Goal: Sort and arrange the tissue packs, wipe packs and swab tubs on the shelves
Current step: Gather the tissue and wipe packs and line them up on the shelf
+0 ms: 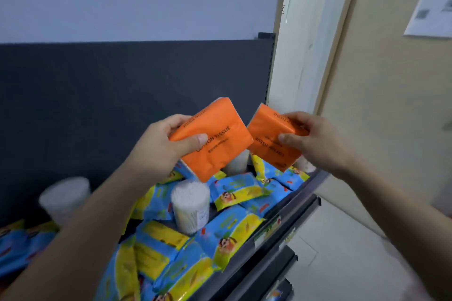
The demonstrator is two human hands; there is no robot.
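Observation:
My left hand (159, 144) grips an orange tissue pack (220, 129) above the shelf, thumb on its printed face. My right hand (315, 139) grips a second orange tissue pack (266, 134) just to the right; the two packs nearly touch at their edges. Below them, several blue-and-yellow wipe packs (232, 190) lie jumbled on the shelf. A clear swab tub (190, 205) stands among them. Another swab tub (64, 197) sits blurred at the left, and two more (237, 161) are partly hidden behind the orange packs.
The dark shelf front edge (288, 220) with price labels runs diagonally at the right, with lower shelves beneath it. A dark back panel (97, 93) rises behind the shelf. A cream wall and door frame (318, 56) stand to the right.

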